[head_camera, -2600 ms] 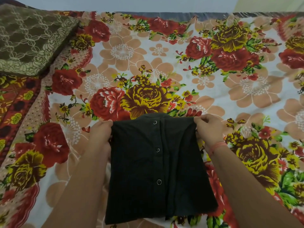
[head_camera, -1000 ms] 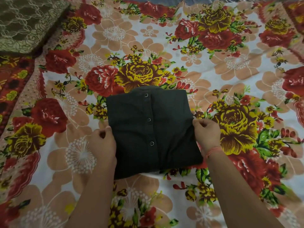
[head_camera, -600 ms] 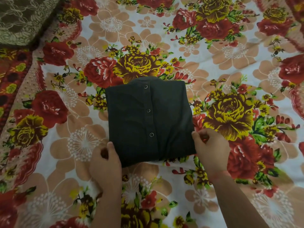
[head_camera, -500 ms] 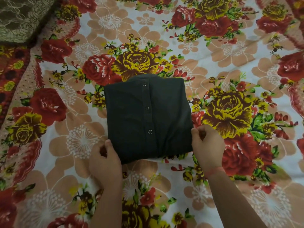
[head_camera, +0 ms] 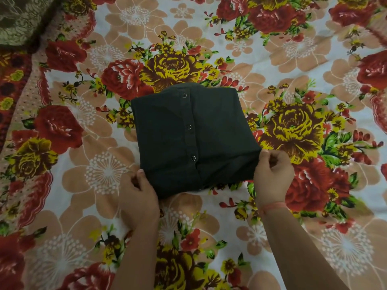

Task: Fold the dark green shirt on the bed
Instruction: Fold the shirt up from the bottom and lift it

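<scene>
The dark green shirt (head_camera: 192, 139) lies folded into a compact rectangle on the flowered bed sheet (head_camera: 104, 174), its placket with three snap buttons facing up. My left hand (head_camera: 139, 199) grips the shirt's near left corner with curled fingers. My right hand (head_camera: 272, 174) pinches the near right corner, thumb and fingers curled on the fabric edge. A red thread sits on my right wrist.
A brown-green patterned pillow or folded blanket (head_camera: 18, 17) lies at the far left corner. A red patterned border (head_camera: 12, 84) of the sheet runs down the left side. The floral sheet spreads out on all sides of the shirt.
The shirt has gone from long to a shorter folded rectangle lying flat. Both hands slid from its far corners down to its near corners. In the last half second they barely moved.
</scene>
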